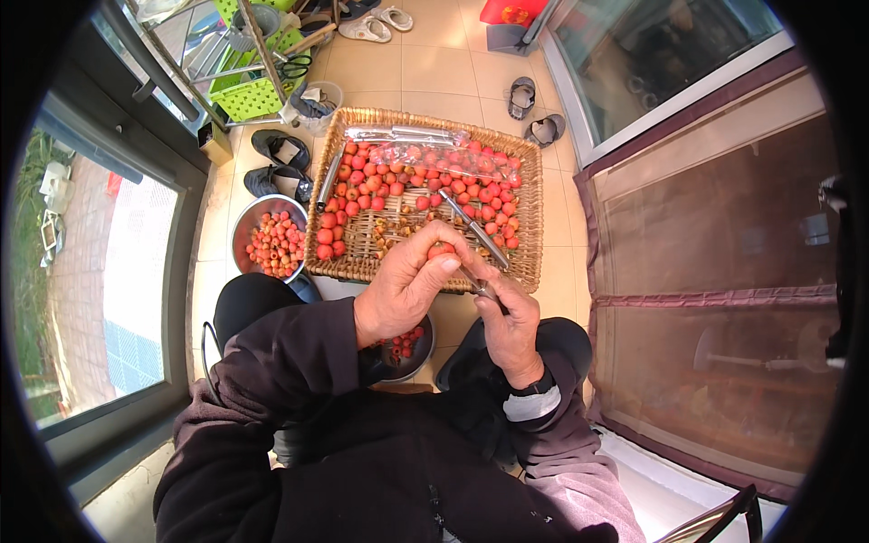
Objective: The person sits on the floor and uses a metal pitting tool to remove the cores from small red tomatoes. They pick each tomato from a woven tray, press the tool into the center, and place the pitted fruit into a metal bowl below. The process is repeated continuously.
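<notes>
My left hand grips a small red fruit, like a hawthorn or crab apple, between thumb and fingers. The handle of a metal hand tool is in my right hand; its front end meets the fruit, and its tip is hidden. Beyond both hands lies a wicker basket of whole red fruits and brownish scraps. A metal-handled tool rests diagonally on them, another leans at the left rim. Clear plastic packaging covers fruits at the back.
Left of the basket stands a metal bowl of fruits. A second bowl with darker red fruits is below my hands, between my knees. Black shoes, a rack with green baskets and a clear tub stand at the upper left.
</notes>
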Demonstrator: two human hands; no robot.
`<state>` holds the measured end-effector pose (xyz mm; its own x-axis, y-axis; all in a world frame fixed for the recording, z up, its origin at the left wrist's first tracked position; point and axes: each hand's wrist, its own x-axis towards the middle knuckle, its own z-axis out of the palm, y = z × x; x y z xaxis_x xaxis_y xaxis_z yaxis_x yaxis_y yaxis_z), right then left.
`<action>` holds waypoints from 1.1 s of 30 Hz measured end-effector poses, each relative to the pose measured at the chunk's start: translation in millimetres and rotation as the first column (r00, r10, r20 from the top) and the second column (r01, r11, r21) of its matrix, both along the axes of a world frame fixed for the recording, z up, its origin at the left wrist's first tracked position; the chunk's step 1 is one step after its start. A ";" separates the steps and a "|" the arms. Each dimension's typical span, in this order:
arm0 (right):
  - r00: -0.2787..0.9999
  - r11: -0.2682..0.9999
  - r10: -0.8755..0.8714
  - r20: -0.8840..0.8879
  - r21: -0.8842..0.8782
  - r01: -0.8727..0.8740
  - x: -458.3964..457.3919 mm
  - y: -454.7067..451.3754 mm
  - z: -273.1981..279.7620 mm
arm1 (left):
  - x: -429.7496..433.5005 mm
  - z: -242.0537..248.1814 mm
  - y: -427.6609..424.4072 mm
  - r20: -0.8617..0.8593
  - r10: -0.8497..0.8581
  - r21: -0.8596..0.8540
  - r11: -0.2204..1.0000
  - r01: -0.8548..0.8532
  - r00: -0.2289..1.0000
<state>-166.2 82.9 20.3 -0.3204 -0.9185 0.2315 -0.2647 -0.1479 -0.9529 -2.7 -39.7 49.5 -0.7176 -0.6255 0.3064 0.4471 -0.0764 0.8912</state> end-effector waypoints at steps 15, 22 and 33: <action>0.939 0.991 -0.062 -0.339 0.089 0.098 8.0 -13.3 6.3 | -12.7 -25.4 -4.9 0.059 0.114 0.517 0.847 -0.128 0.992; 0.817 0.979 -0.181 -0.548 -0.016 0.205 1.2 -14.8 2.3 | -23.6 -35.8 -1.7 -0.019 0.148 0.661 0.744 -0.099 0.989; 0.607 0.722 0.056 0.793 0.388 -0.573 -14.8 -16.9 -1.4 | -26.6 -39.0 -7.6 -0.021 0.102 0.690 0.721 -0.060 0.995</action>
<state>-181.0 65.9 18.9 0.2038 -0.8410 -0.5012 0.4491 0.5352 -0.7155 -29.3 -47.3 10.5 -0.6500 -0.7344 -0.1951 0.5259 -0.6201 0.5821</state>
